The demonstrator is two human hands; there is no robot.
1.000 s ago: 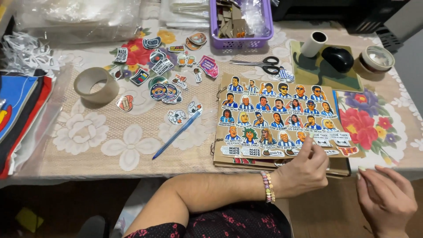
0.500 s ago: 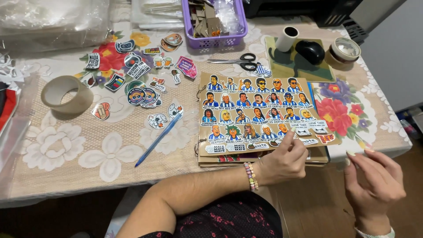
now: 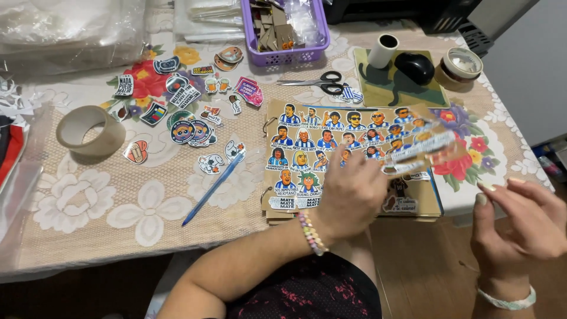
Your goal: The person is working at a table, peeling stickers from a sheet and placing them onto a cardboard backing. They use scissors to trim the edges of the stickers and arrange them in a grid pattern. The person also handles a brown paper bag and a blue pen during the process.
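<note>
Sticker sheet (image 3: 331, 150) lies on the ring-bound booklet (image 3: 413, 207) at the table's (image 3: 88, 236) near edge, long axis left-right, its right part lifted and curling up toward the mouse pad (image 3: 401, 88). Left hand (image 3: 351, 189), fingers pinched together, holds that raised clear flap (image 3: 422, 147); palm over the sheet's middle. Right hand (image 3: 517, 221) hovers off the table edge, fingers loosely apart, holding nothing; blue pen (image 3: 214, 188) and tape roll (image 3: 88, 130) lie left.
</note>
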